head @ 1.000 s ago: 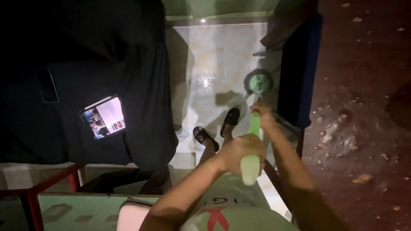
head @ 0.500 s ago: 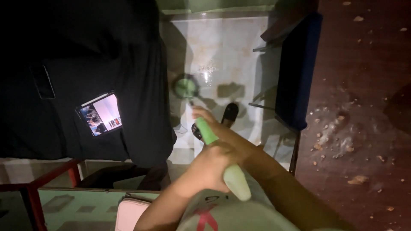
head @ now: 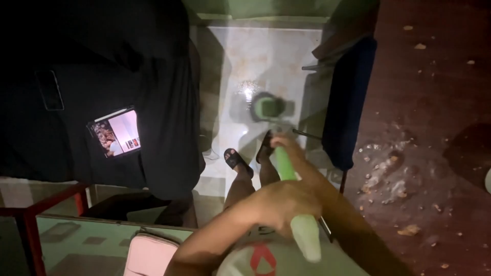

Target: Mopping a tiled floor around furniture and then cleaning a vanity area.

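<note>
Standing right next to this, so here's how it looks. The person has both hands wrapped around a long pale green mop handle (head: 289,176), one above the other. The left hand (head: 286,202) is the upper grip, fist closed tight around the shaft near its top end, forearm coming in from the lower left with the elbow bent. The right hand (head: 287,144) is further down the pole, fingers curled around it too, that arm stretched out straighter from the lower right. So the hands are apart along the handle, both clamped on it.

The handle slants away from the body down to the round green mop head (head: 267,107), which sits flat on the pale tiled floor (head: 240,56), just ahead of the person's feet in black sandals (head: 236,161). There's a shiny wet-looking glint on the tile right beside the mop head.

To the left is a dark bed (head: 102,76) with a lit tablet (head: 114,132) and a dark phone (head: 49,90) lying on it. On the right, a dark blue chair (head: 348,97) stands by a reddish surface (head: 434,102) strewn with crumbs. A pink bag (head: 148,255) sits near the bottom edge.
</note>
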